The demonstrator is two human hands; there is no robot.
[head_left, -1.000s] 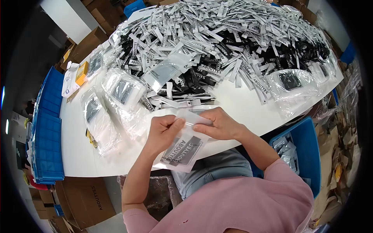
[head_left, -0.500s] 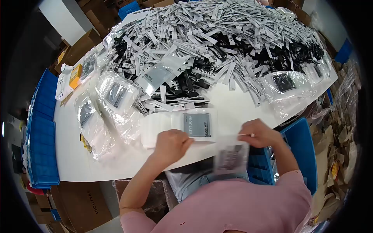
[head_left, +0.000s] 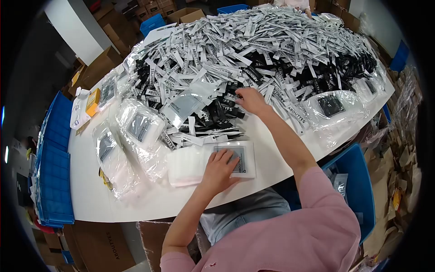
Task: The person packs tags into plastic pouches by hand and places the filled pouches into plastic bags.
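My left hand [head_left: 220,170] lies with its fingers spread on a stack of frosted plastic bags [head_left: 186,165], over the grey printed panel [head_left: 242,158] of the top one. Farther up the table, my right hand [head_left: 250,99] is at the near edge of a heap of slim black and white ABOUTYES sachets [head_left: 276,43]. Its fingers are curled beside some black sachets [head_left: 217,111]; whatever is between the fingertips is hidden. A loose printed bag [head_left: 183,106] rests on the heap, left of that hand.
Plastic-wrapped bundles of bags [head_left: 140,127] lie at left, and another wrapped bundle [head_left: 331,106] at right. A blue bin [head_left: 358,181] holding packets stands beside my right side. Blue crates [head_left: 54,167] line the left edge. At the far end, another person's hand [head_left: 308,11] shows.
My right hand has moved from the near table edge up to the heap, and the blurred bag it held is gone from it. My left hand has opened flat onto the stack.
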